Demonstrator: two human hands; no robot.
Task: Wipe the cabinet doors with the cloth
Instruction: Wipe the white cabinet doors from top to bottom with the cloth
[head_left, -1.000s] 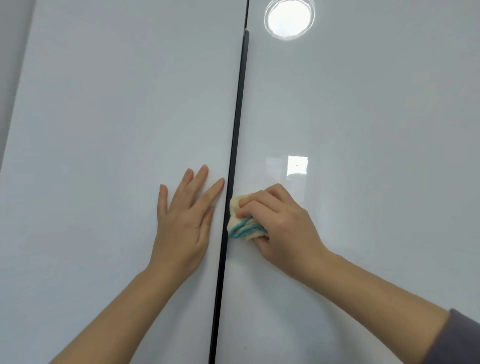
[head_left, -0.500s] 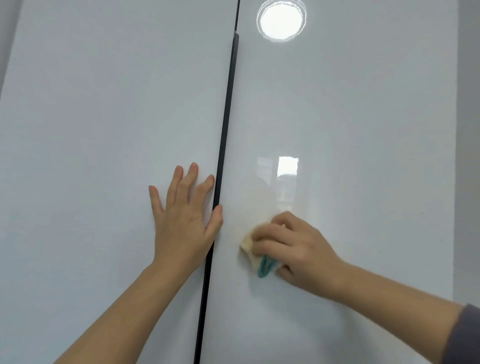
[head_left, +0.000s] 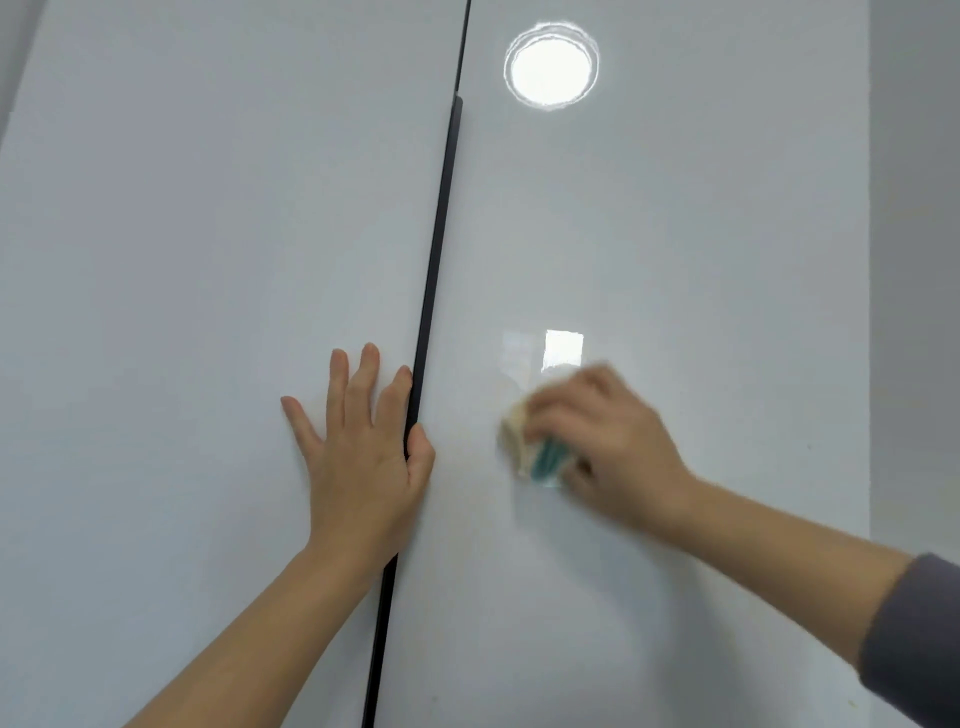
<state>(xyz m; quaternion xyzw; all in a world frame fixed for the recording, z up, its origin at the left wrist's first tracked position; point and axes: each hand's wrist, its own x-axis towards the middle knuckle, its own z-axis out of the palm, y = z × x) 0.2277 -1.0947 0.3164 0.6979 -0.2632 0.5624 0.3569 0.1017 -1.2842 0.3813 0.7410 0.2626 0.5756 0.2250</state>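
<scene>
On the glossy pale-grey face of the left cabinet door (head_left: 182, 312), the left hand (head_left: 358, 457) lies flat. Its fingers (head_left: 363, 379) are straight and slightly spread, holding nothing, with the palm pressed to the smooth panel. The thumb reaches across the narrow black strip (head_left: 434, 270) that runs top to bottom between the two doors, and its tip rests at the near edge of the right cabinet door (head_left: 701, 234).

The right hand (head_left: 608, 441) is smeared with blur. Its fingers are bent over a small bunched cloth (head_left: 519, 441) and grip it against the right door, near the strip but apart from it. The cloth looks soft and nubbly, cream on the outside with a teal fold showing under the hand. Only its left part is visible, and the rest is hidden beneath the palm.

Both doors are flat, handle-free slabs with a mirror-like sheen. The right one carries a bright round reflection (head_left: 550, 65) of a lamp near its top and a smaller rectangular glare (head_left: 563, 348) just above the wiping hand. A dark grey sleeve (head_left: 914, 639) of matte fabric covers the right forearm at the frame's lower right, while the left forearm is bare. Beyond the right door's straight edge stands a strip of duller grey wall (head_left: 914, 260).
</scene>
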